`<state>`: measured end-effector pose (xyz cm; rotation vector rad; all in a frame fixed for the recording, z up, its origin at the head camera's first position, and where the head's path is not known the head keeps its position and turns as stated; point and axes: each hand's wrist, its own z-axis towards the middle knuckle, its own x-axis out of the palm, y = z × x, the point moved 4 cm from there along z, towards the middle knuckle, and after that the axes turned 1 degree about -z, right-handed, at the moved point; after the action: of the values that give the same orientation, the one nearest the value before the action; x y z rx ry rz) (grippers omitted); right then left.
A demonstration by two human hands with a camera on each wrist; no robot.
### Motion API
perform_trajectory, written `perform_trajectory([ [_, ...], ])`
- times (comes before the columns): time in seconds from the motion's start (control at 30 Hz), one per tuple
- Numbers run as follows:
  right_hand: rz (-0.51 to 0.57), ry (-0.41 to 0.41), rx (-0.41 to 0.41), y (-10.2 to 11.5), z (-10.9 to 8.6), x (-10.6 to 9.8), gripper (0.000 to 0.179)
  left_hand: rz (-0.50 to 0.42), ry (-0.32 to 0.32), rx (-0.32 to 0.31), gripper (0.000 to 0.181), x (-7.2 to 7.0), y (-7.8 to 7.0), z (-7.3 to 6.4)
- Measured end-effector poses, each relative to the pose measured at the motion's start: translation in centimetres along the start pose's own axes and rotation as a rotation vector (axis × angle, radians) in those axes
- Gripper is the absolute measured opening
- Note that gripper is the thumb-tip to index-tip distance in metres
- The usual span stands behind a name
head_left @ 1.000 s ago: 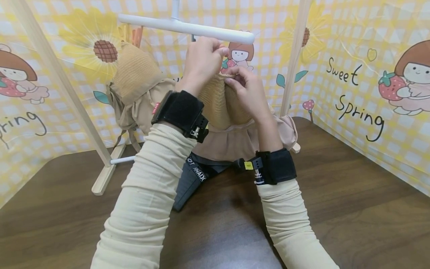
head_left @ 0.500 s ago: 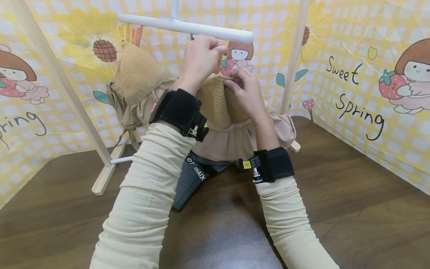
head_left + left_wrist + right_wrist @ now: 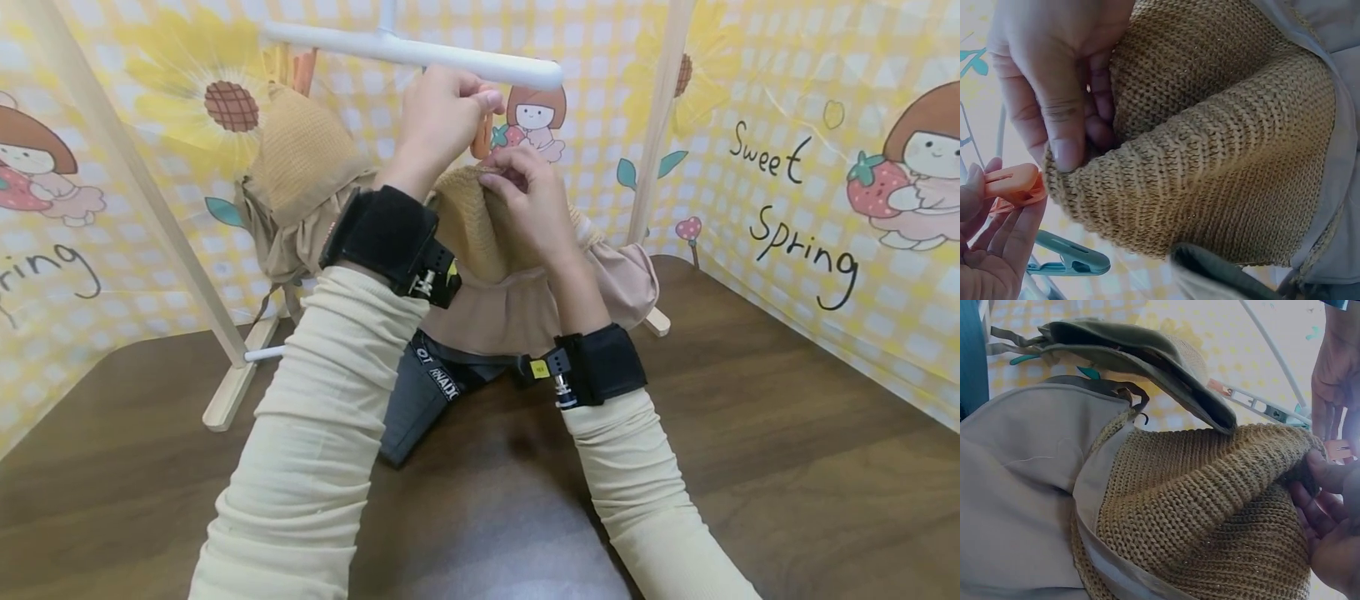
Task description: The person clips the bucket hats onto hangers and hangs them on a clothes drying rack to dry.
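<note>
My left hand (image 3: pixel 442 112), up under the white bar, pinches an orange clothespin (image 3: pixel 482 137). Lower and to its right, my right hand (image 3: pixel 534 196) pinches the top edge of a tan knitted hat (image 3: pixel 468 212) with a pinkish-beige cloth brim (image 3: pixel 502 312). In the left wrist view the clothespin (image 3: pixel 1016 181) lies at the knitted edge (image 3: pixel 1063 187); whether it grips the knit I cannot tell. The right wrist view shows the knit (image 3: pixel 1197 494) folded where the right thumb presses it.
A similar hat (image 3: pixel 303 154) hangs at left from yellow and orange clothespins (image 3: pixel 302 71) under the white bar (image 3: pixel 420 54). A green clothespin (image 3: pixel 1072 253) hangs nearby. Wooden rack posts (image 3: pixel 142 175) stand on the brown table (image 3: pixel 480 500). Dark grey cloth (image 3: pixel 420 408) lies below the hat.
Both hands and the hat's edge have shifted slightly left in the head view. More of the orange clothespin shows below my left hand. My right hand keeps its pinch on the hat.
</note>
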<state>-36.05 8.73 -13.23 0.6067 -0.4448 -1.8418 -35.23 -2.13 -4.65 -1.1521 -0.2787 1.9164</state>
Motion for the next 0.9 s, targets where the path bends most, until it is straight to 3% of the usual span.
perform_trajectory([
  [0.4,0.014,-0.053,-0.006,0.22,-0.17,-0.03,0.012,0.017,0.009,-0.020,0.031,0.02,-0.13,0.06],
  [0.9,0.033,-0.155,0.065,0.15,-0.42,-0.23,0.014,0.064,-0.015,-0.032,0.030,-0.01,-0.02,0.15],
])
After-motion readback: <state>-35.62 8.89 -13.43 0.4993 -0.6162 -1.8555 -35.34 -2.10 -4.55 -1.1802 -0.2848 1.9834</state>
